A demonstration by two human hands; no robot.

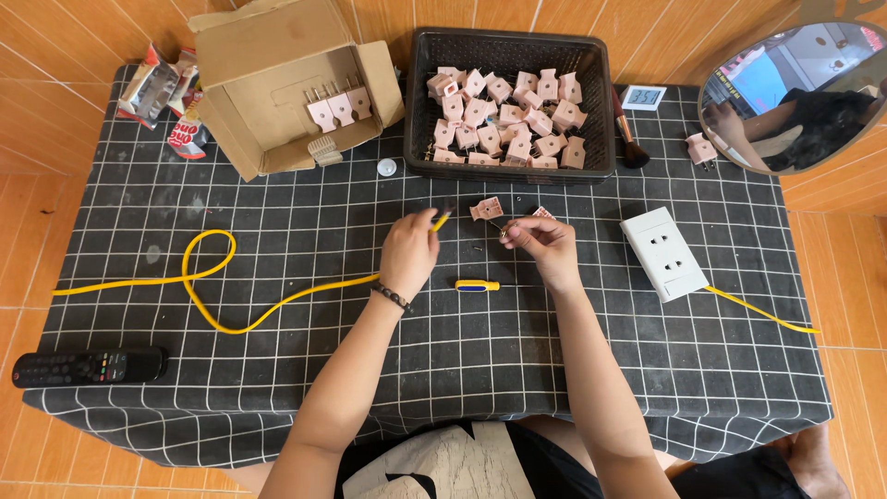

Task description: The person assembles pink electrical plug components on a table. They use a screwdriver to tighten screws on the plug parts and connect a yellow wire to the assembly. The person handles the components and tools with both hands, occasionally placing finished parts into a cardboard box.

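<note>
I sit at a low counter (277,370) draped in a black cloth with a thin white grid, its front edge hanging in folds just above my lap. Around the counter on every side lies a floor (28,139) of orange-brown tiles with pale grout lines. Past the counter's far right corner stands a round mirror (804,92), tilted, reflecting bright daylight. The light is even and soft.

Black remote (90,366), round mirror (802,97), makeup brush (628,139), snack packets (166,97)
</note>
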